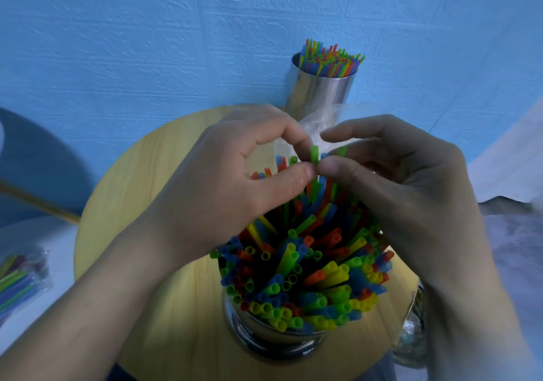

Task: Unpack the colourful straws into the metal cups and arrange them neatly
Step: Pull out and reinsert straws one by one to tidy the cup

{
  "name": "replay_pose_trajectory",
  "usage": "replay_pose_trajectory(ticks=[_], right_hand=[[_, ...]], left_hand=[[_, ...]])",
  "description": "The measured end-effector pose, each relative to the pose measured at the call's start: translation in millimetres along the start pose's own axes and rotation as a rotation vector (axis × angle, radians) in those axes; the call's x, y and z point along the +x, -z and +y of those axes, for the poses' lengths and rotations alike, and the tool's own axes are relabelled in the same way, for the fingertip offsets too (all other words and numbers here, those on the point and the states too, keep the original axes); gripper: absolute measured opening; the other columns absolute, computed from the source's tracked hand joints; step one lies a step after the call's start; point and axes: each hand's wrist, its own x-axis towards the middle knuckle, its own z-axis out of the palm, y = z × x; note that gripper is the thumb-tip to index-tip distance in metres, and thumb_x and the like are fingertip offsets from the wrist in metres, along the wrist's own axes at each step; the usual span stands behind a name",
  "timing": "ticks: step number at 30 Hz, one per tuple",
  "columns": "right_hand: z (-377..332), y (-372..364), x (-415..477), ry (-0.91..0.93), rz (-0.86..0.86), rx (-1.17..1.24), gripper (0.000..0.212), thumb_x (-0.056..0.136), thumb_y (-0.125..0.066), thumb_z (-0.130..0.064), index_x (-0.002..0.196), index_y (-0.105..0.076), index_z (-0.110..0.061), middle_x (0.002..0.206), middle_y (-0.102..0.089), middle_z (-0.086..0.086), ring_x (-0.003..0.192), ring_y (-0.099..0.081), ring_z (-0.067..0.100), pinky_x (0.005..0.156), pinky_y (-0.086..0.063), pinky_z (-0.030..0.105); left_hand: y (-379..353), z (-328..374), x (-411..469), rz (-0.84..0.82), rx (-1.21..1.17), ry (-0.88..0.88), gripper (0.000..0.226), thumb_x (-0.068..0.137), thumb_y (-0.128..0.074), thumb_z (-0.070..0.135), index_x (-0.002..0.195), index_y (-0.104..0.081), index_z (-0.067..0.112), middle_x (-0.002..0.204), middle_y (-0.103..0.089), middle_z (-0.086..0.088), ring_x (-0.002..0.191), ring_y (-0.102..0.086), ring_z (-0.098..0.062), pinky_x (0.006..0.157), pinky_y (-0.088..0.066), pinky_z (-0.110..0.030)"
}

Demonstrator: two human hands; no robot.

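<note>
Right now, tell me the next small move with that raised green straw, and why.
Probably press the green straw down into the near metal cup. The left hand and right hand both pinch it, and it stands above the other straws.

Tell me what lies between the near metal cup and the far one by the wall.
In the head view, the left hand and right hand, both pinching a green straw, and behind them a clear plastic bag on the wooden table.

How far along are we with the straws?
Done: far metal cup by the wall holds straws; near metal cup is packed full. In hand: left hand and right hand pinch a green straw over it. Left: a bagged bundle of straws lies at left.
</note>
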Motion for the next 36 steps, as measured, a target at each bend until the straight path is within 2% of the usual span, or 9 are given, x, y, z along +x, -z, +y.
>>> replay_pose_trajectory(ticks=[4, 8, 11, 18, 22, 27, 29, 32, 36], right_hand=[[-0.9, -1.1, -0.2, -0.016, 0.025, -0.005, 0.019, 0.077, -0.080, -0.030, 0.086, -0.070, -0.017, 0.080, -0.076, -0.001, 0.075, -0.072, 0.012, 0.072, -0.056, 0.025], [-0.8, 1.5, -1.1, 0.012, 0.048, -0.015, 0.008, 0.079, -0.080, -0.034, 0.082, -0.075, -0.029, 0.088, -0.077, -0.002, 0.082, -0.072, 0.018, 0.076, -0.058, 0.029], [-1.9, 3.0, -1.4, 0.040, 0.080, -0.017, 0.008, 0.082, -0.078, -0.032, 0.088, -0.076, -0.036, 0.088, -0.077, -0.007, 0.084, -0.072, 0.013, 0.079, -0.058, 0.026], [-2.8, 2.5, -2.2, 0.059, 0.080, 0.019, 0.011, 0.085, -0.074, -0.027, 0.096, -0.076, -0.030, 0.084, -0.078, -0.009, 0.084, -0.075, 0.009, 0.082, -0.058, 0.023], [-4.3, 0.3, -1.1, 0.065, 0.073, 0.042, 0.007, 0.083, -0.077, -0.025, 0.088, -0.073, -0.025, 0.082, -0.077, -0.007, 0.078, -0.072, 0.005, 0.075, -0.054, 0.020], [-1.6, -1.4, -0.4, 0.090, 0.045, 0.037, 0.008, 0.083, -0.081, -0.026, 0.087, -0.074, -0.030, 0.085, -0.072, 0.010, 0.078, -0.064, 0.039, 0.073, -0.055, 0.043], [-2.2, -1.1, -0.2, 0.096, 0.058, 0.054, 0.006, 0.086, -0.079, -0.029, 0.091, -0.075, -0.031, 0.084, -0.072, 0.005, 0.078, -0.066, 0.034, 0.076, -0.057, 0.041], [-0.9, 1.8, 0.4, 0.069, 0.069, 0.010, 0.008, 0.088, -0.073, -0.032, 0.097, -0.074, -0.030, 0.078, -0.066, -0.014, 0.072, -0.058, 0.006, 0.071, -0.049, 0.021], [5.5, 4.1, -1.2, -0.005, 0.001, -0.069, 0.013, 0.089, -0.076, -0.032, 0.102, -0.073, -0.031, 0.093, -0.073, -0.008, 0.082, -0.064, 0.002, 0.074, -0.053, 0.021]], left_hand=[[-1.5, -0.8, -0.6, 0.012, -0.048, 0.040, 0.012, 0.088, -0.066, 0.043, 0.094, -0.067, 0.034, 0.103, -0.071, 0.013, 0.114, -0.063, -0.012, 0.102, -0.047, -0.042], [-0.6, 1.3, 0.1, 0.045, -0.093, 0.013, 0.006, 0.091, -0.068, 0.024, 0.094, -0.067, 0.020, 0.094, -0.075, 0.011, 0.104, -0.069, -0.008, 0.096, -0.049, -0.025], [-1.1, 1.5, -0.1, 0.057, -0.122, 0.022, 0.008, 0.090, -0.071, 0.022, 0.095, -0.067, 0.017, 0.092, -0.075, 0.007, 0.100, -0.071, -0.011, 0.093, -0.051, -0.026], [-1.0, 0.4, -0.1, -0.004, -0.065, 0.035, 0.012, 0.088, -0.071, 0.035, 0.099, -0.068, 0.035, 0.100, -0.071, 0.022, 0.108, -0.065, -0.001, 0.103, -0.046, -0.030], [1.3, 3.9, 1.2, -0.047, -0.026, 0.013, 0.015, 0.084, -0.073, 0.043, 0.097, -0.066, 0.045, 0.103, -0.067, 0.025, 0.110, -0.058, 0.010, 0.092, -0.039, -0.007], [2.0, 7.0, 5.9, -0.045, 0.009, -0.072, 0.006, 0.087, -0.073, 0.042, 0.092, -0.068, 0.042, 0.101, -0.069, 0.016, 0.110, -0.062, -0.010, 0.096, -0.042, -0.024], [2.8, 6.8, 7.0, -0.004, -0.039, -0.069, 0.004, 0.089, -0.073, 0.038, 0.091, -0.070, 0.036, 0.099, -0.072, 0.013, 0.107, -0.066, -0.012, 0.097, -0.046, -0.030], [9.8, 5.1, 9.8, 0.187, -0.306, -0.021, 0.002, 0.089, -0.072, 0.029, 0.087, -0.071, 0.029, 0.088, -0.075, 0.013, 0.089, -0.070, -0.006, 0.089, -0.053, -0.030], [22.3, -3.4, 12.2, 0.522, -0.666, 0.176, 0.022, 0.095, -0.067, 0.024, 0.075, -0.070, 0.031, 0.076, -0.069, 0.011, 0.073, -0.066, -0.012, 0.076, -0.053, -0.031]])
